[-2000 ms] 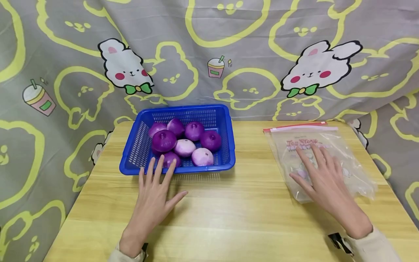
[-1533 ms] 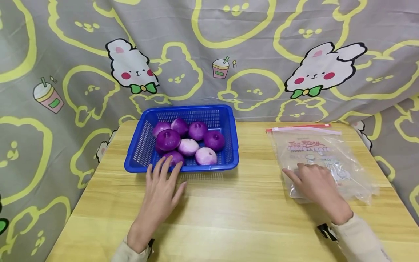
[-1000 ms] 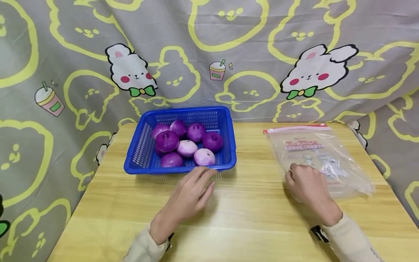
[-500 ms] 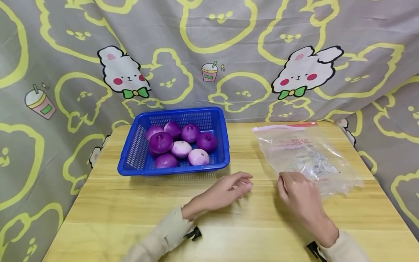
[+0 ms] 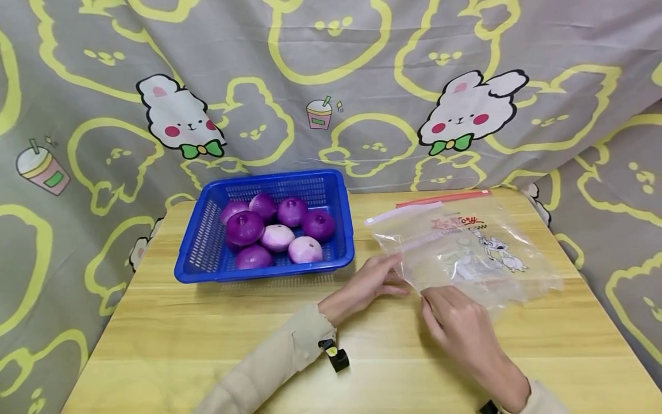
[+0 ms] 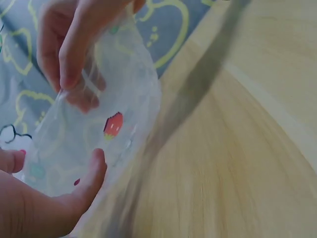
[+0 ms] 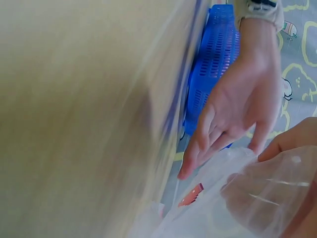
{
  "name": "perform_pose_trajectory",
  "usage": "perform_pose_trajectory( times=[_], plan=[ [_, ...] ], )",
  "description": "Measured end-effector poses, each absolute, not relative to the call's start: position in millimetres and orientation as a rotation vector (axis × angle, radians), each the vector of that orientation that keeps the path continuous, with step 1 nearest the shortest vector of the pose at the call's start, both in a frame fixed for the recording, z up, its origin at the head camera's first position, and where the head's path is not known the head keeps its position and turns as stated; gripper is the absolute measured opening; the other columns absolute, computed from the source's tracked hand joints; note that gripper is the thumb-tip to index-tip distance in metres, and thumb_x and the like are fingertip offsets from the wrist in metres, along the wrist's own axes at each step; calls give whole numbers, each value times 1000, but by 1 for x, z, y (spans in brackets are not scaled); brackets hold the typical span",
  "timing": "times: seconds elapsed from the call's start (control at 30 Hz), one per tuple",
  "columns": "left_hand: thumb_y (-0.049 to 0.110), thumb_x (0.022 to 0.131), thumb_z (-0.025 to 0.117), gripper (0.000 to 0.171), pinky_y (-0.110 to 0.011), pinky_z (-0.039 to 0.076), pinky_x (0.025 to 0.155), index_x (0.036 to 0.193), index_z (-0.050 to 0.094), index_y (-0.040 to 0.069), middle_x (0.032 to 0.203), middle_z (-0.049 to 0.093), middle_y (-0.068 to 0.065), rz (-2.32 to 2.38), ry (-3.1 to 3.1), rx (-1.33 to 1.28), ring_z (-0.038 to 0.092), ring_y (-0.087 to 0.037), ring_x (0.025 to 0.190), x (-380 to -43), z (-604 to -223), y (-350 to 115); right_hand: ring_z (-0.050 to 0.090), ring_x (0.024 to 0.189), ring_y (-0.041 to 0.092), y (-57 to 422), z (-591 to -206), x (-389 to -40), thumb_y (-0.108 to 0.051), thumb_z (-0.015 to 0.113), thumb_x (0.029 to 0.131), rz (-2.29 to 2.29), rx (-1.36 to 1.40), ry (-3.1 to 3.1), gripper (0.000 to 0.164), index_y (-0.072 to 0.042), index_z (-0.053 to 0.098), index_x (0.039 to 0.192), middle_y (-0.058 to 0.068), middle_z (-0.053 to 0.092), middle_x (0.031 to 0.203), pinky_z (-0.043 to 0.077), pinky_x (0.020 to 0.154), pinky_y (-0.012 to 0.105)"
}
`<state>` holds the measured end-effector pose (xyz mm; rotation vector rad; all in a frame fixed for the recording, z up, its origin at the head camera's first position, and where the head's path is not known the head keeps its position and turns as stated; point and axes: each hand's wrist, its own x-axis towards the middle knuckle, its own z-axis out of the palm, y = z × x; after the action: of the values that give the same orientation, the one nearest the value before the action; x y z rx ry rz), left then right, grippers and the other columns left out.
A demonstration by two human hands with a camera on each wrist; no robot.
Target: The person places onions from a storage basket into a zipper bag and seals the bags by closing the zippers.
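Note:
My right hand (image 5: 462, 328) pinches the left edge of a clear zip bag (image 5: 429, 247) with a pink zip strip, lifting that edge off the table. My left hand (image 5: 364, 287) reaches in beside the raised edge; some fingertips are hidden behind the plastic. In the left wrist view, the left thumb (image 6: 89, 183) stands apart from its fingers beside the bag. In the right wrist view, the left hand (image 7: 242, 94) has its fingers extended next to the plastic. A second zip bag with a red strip (image 5: 445, 198) lies under the first.
A blue basket (image 5: 264, 276) stands at the back left with several purple onions (image 5: 245, 228) and paler ones (image 5: 305, 249) inside. A patterned curtain (image 5: 362, 86) hangs behind the wooden table (image 5: 258, 345).
My left hand has left the basket's front and moved right to the bag. The right hand has curled onto the bag's edge and drawn it left and up, shifting it off the red-strip bag.

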<state>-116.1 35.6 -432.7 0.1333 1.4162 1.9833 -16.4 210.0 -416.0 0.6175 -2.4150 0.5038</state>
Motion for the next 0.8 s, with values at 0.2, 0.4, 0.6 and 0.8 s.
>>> perform_pose_trajectory(
  times=[0.2,0.4,0.6,0.8],
  plan=[
    [28,102,54,50,-47,56,87,142,48,-1,129,59,-28,2015,1332,88,64,-38,113,-124,-438,38,68,87,23,211,-416,-10,-15,66,85,500,660,-2533,18,-3,73,96,8,72,94,59,72,41],
    [27,102,54,47,-48,56,87,139,49,-1,126,61,-28,2034,1313,87,66,-37,109,-124,-441,36,68,94,25,214,-400,-14,-22,72,88,504,697,-2617,22,-4,74,100,9,72,101,57,79,44],
    [23,103,52,45,-46,57,85,137,48,-7,122,63,-31,2090,1325,92,68,-36,106,-118,-437,30,67,101,29,220,-375,-29,-22,71,92,540,691,-2645,22,-6,73,106,10,71,108,56,82,49],
    [24,104,52,39,-41,58,85,133,54,-1,120,65,-28,2096,1345,136,69,-36,105,-113,-429,26,66,107,34,232,-342,-40,-20,70,93,602,626,-2690,23,-7,71,112,12,71,113,52,89,54]
  ],
)
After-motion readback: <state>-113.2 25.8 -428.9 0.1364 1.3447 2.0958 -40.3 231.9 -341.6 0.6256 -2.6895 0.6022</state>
